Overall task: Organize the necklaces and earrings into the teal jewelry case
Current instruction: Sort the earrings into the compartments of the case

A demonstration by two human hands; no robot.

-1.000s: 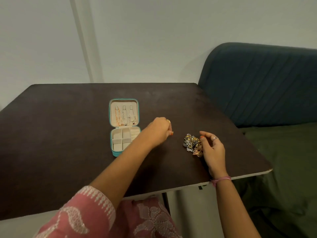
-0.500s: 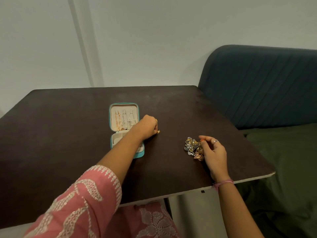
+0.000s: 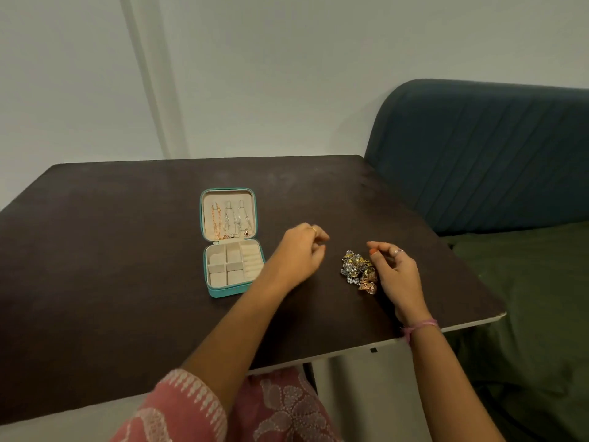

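Dark surface (image 3: 127, 282). Teal jewelry case (image 3: 234, 269) open, left of left hand (image 3: 299, 253), necklaces (image 3: 229, 220) in lid. Earring pile (image 3: 358, 271) touches right hand (image 3: 395, 275). Both hands' fingers loosely curled; contents can't tell, blurred.

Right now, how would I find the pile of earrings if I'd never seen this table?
Find the dark table with the open teal case on it. Look right of the case, past the left hand, to the shiny heap of earrings beside the right hand. It's the only loose glittery clump.
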